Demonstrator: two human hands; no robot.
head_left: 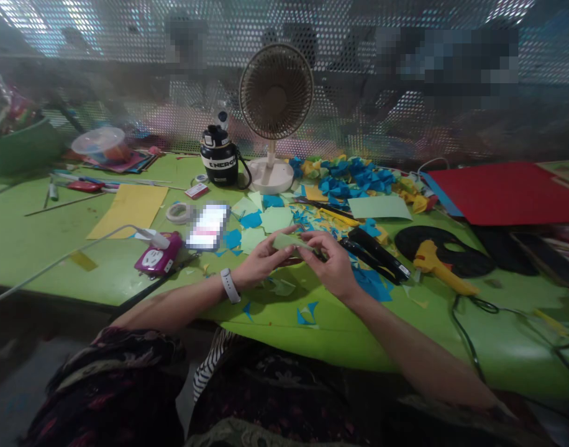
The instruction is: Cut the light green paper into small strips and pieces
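A small piece of pale green paper (284, 240) is held up in front of me, above the cluttered middle of the table. My left hand (264, 257) is closed on its left part, thumb below and fingers behind. The fingertips of my right hand (331, 262) pinch the paper's right side. Something dark shows beneath the right fingers, too hidden to name. Cut green paper pieces (276, 219) and blue pieces (251, 219) lie just beyond my hands. A black stapler (380, 254) rests right of my right hand.
A white fan (276, 93) and a black jug (219, 158) stand at the back. Blue and yellow paper flowers (354, 177) are heaped behind the scraps. A yellow glue gun (440, 270) lies right; a purple power socket (158, 254), tape roll (178, 213) and lit phone (209, 226) lie left.
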